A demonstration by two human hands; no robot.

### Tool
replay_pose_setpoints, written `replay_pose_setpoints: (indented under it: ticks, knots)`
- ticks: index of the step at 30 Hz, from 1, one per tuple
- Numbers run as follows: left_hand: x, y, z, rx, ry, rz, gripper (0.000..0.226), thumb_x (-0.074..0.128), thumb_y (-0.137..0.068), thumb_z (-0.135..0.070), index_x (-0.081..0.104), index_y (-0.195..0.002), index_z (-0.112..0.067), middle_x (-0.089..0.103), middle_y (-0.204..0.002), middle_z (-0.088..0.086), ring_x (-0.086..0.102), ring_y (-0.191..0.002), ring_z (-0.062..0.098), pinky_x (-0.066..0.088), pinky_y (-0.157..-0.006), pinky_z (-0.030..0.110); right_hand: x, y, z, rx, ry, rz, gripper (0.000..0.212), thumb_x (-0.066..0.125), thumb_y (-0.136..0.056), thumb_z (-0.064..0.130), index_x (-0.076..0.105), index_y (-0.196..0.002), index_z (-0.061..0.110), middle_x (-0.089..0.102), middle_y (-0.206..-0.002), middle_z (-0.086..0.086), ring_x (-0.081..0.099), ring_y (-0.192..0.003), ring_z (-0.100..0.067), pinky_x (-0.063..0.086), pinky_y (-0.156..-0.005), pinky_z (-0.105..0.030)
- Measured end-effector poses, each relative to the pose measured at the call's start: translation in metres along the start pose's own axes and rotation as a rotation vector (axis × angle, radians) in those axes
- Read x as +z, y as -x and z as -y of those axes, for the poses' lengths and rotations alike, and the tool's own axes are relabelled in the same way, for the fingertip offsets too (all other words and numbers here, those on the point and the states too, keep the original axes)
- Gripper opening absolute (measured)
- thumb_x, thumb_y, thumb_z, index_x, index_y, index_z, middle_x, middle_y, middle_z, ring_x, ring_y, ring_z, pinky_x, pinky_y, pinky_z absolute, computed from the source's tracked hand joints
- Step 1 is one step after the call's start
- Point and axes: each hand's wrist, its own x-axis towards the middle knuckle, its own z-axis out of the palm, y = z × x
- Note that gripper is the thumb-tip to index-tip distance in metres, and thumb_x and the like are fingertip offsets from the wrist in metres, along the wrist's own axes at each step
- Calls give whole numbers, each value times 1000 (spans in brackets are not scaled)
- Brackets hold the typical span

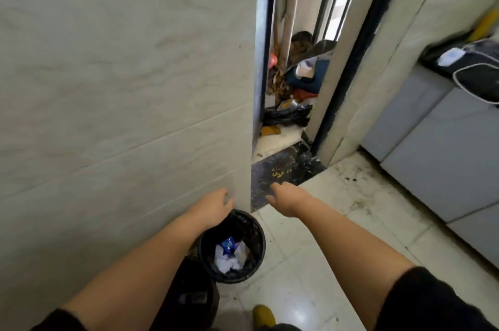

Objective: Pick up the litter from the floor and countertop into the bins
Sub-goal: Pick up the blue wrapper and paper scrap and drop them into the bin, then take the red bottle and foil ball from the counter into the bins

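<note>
Both hands empty, fingers loosely spread: left hand (216, 205) over black bin (252, 271) beside wall (121, 87); right hand (290, 199) ahead. Crumpled paper and blue wrapper (229, 243) inside bin.

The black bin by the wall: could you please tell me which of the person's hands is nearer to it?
Left. The left hand hovers right over the black bin's far rim, while the right hand reaches beyond it, over the floor toward the dark threshold.

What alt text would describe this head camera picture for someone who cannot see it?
Two bare hands, the left hand and the right hand, reach forward empty above a small black bin holding crumpled paper, beside a tiled wall. Ahead, a doorway opens onto piled clutter.
</note>
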Motion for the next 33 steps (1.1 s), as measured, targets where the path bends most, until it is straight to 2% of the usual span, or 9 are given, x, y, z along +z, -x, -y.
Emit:
replay_pose_setpoints:
  ticks: [2, 5, 9, 15, 19, 23, 28, 33]
  knots:
    - [-2, 0, -15, 86, -42, 13, 45, 42, -98, -37, 49, -131, -7, 56, -135, 18, 53, -124, 32, 42, -102, 36, 1, 19, -12, 68, -49, -58, 51, 33, -99, 43, 41, -137, 10, 48, -138, -18, 50, -124, -36, 43, -101, -46]
    - [-4, 5, -41, 266, -106, 62, 37, 39, -98, -40, 58, -105, -9, 65, -117, 19, 60, -107, 34, 47, -93, 40, 10, 59, -29, 198, -124, -128, 49, 31, -101, 39, 39, -140, 11, 46, -142, -17, 48, -128, -34, 42, -106, -44]
    - [4, 25, -79, 503, -249, 112, 42, 34, -96, -46, 56, -99, -12, 66, -106, 15, 61, -98, 31, 51, -89, 43, 40, 122, -52, 419, -288, -202, 53, 28, -100, 44, 41, -139, 10, 46, -145, -16, 46, -130, -32, 38, -105, -42]
    - [64, 90, -138, 786, -435, 246, 44, 34, -97, -46, 58, -114, -14, 65, -116, 8, 60, -104, 28, 48, -89, 38, 110, 237, -78, 695, -481, -304, 56, 25, -100, 47, 44, -137, 10, 48, -141, -16, 48, -127, -32, 40, -104, -42]
    - [124, 157, -186, 981, -565, 293, 47, 32, -96, -50, 59, -113, -16, 66, -117, 8, 61, -103, 27, 46, -88, 37, 165, 334, -100, 915, -600, -348, 55, 23, -100, 46, 51, -126, 6, 55, -132, -19, 53, -120, -33, 42, -99, -41]
    - [182, 235, -233, 1191, -662, 364, 46, 32, -97, -48, 58, -117, -16, 64, -121, 5, 59, -111, 27, 45, -89, 36, 213, 437, -120, 1115, -686, -359, 55, 19, -103, 41, 48, -130, 3, 51, -136, -21, 49, -125, -33, 39, -103, -39]
    - [271, 329, -288, 1348, -705, 485, 44, 34, -98, -44, 59, -115, -12, 66, -120, 10, 60, -109, 28, 42, -82, 32, 275, 560, -144, 1316, -785, -435, 57, 20, -103, 42, 54, -124, 1, 56, -132, -22, 52, -122, -35, 40, -101, -39]
    - [365, 447, -326, 1478, -738, 571, 46, 35, -98, -42, 61, -113, -7, 65, -118, 15, 61, -108, 30, 48, -95, 37, 336, 681, -169, 1477, -874, -442, 55, 22, -102, 43, 49, -131, 5, 50, -137, -19, 48, -126, -34, 38, -105, -44]
